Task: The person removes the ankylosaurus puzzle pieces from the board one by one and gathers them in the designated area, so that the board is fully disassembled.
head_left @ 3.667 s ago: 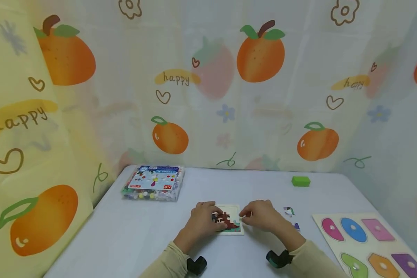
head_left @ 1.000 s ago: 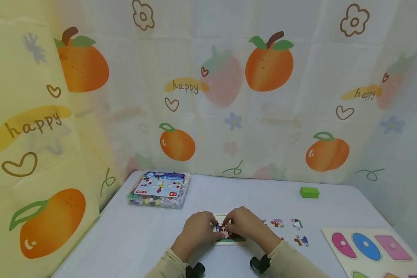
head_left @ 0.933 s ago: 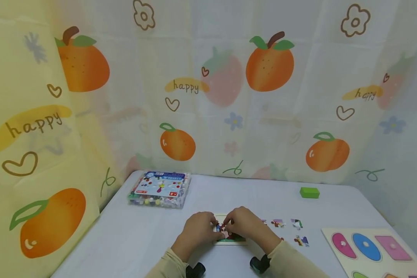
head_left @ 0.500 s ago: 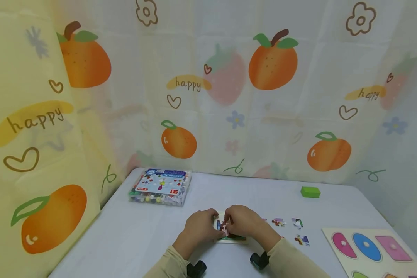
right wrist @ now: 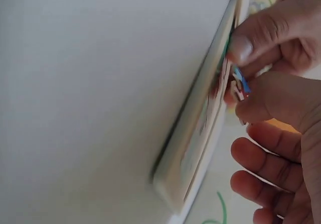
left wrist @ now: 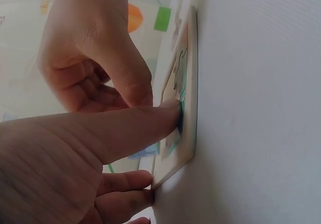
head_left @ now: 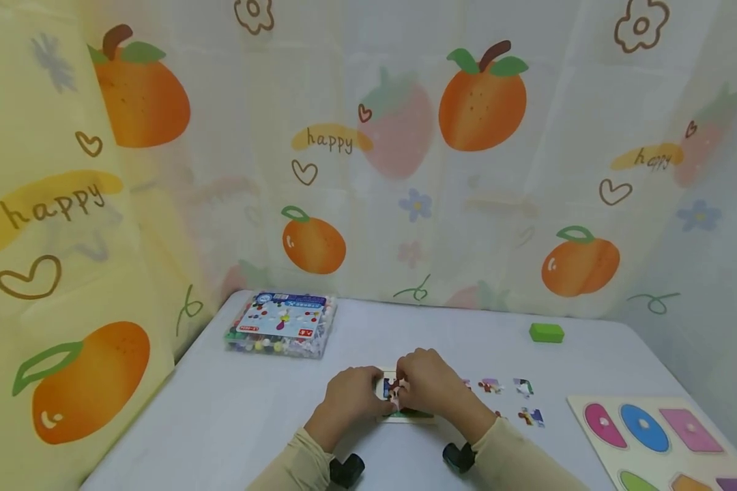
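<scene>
A small jigsaw board with a pale frame lies flat on the table between both hands. My left hand grips it at the left: the thumb presses on its face, and in the left wrist view the other fingers sit along its edge. Over the middle of the board is my right hand, thumb and fingertip pinching a small blue, red and white puzzle piece right at the picture. The pinched fingertips are partly hidden from the head view. Fitted pieces show between the hands.
Several loose puzzle pieces lie to the right of the right hand. A knob-shape board is at the front right, a green block at the back right. A clear box of beads stands at the back left of the white table.
Since the earliest frame, my right hand has moved left from the board's right edge to over its middle. My left hand stays at the left side. Lately the right fingers shift only slightly.
</scene>
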Action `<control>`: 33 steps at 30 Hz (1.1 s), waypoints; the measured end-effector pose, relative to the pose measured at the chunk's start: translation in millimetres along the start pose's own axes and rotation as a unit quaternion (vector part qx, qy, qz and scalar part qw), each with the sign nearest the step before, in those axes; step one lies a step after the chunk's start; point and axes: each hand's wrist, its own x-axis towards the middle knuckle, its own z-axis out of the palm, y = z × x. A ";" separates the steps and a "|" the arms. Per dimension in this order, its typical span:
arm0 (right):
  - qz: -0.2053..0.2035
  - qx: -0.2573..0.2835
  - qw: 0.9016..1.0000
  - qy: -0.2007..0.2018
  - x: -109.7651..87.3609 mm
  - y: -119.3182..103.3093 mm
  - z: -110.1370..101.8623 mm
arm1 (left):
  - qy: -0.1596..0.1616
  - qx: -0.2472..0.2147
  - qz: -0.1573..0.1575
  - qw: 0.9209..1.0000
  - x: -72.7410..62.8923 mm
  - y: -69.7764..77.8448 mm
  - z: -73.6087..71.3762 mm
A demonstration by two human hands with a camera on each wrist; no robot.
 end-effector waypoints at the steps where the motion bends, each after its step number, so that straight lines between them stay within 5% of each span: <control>1: 0.007 0.001 1.000 0.004 -1.9 2.3 -1.8 | -0.001 0.001 -0.003 1.000 0.0 0.6 -0.5; 9: 0.110 0.021 0.993 -0.034 -50.3 48.4 -25.2 | -0.002 0.026 0.011 1.000 -2.3 6.2 -5.6; 16: 0.071 0.013 0.997 -0.031 -93.2 72.7 -30.7 | -0.004 0.048 0.041 0.998 -4.8 7.7 -9.9; 25: 0.091 0.004 0.995 -0.039 -93.9 68.9 -26.8 | -0.020 0.046 0.060 0.997 -5.1 5.8 -11.4; 33: 0.077 0.048 0.996 -0.019 -69.8 30.7 -13.4 | -0.033 0.050 0.066 0.996 -5.7 8.9 -12.7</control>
